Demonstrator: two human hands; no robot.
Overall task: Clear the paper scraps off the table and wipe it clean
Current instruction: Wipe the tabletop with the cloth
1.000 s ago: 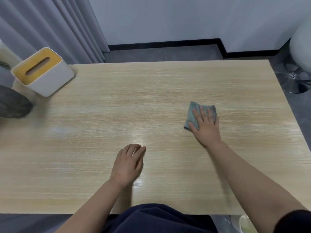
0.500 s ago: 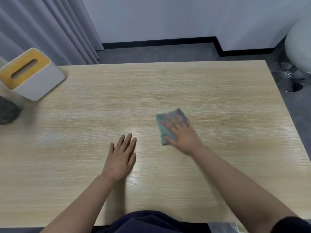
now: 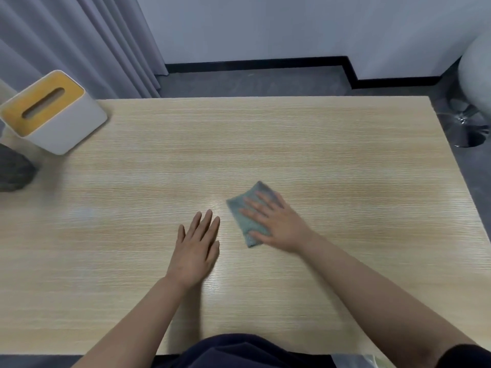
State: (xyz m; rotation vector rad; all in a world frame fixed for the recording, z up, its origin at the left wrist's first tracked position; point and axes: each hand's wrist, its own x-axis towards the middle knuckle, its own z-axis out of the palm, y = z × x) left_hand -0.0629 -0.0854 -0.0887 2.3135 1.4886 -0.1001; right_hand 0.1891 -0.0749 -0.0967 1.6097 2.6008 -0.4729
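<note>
A folded grey-green cloth point(image 3: 244, 219) lies flat on the light wooden table point(image 3: 318, 155), a little right of the middle. My right hand point(image 3: 276, 221) presses down on it with straight, spread fingers, covering its right half. My left hand point(image 3: 196, 248) rests flat on the bare tabletop just left of the cloth, fingers straight and holding nothing. No paper scraps show on the table.
A white tissue box with a yellow slotted lid point(image 3: 50, 112) stands at the table's far left corner. A dark grey object point(image 3: 13, 171) sits at the left edge below it. Grey curtains point(image 3: 79, 43) hang behind; a white stool with a chrome base point(image 3: 473, 120) stands at the right.
My right hand has slid the cloth leftward across the table, from the right of the middle toward my left hand. My left hand's fingers have straightened and flattened on the table.
</note>
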